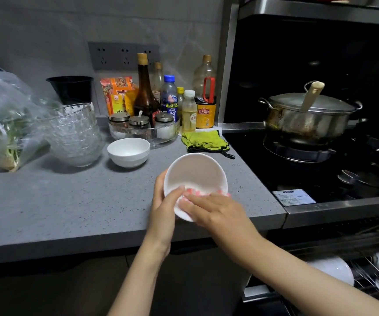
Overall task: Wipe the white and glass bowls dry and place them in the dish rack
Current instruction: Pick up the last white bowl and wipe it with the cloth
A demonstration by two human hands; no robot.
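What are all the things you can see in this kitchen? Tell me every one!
held white bowl: one, white, tilted in the hands above the counter edge
wiping cloth: one, white with pink checks, inside the held white bowl
second white bowl: one, white, upright on the counter
glass bowls: a stack, clear, left of the second white bowl
plastic bag: one, clear, greens inside, far left
bottles: about six, mixed colours, against the wall
seasoning jars: three, glass with metal lids, before the bottles
green cloth: one, beside the stove
pot: one, steel, lidded, on the stove
dish rack: one, wire, lower right, holding white dishes
left hand: grips the held white bowl's rim
right hand: presses the wiping cloth into it
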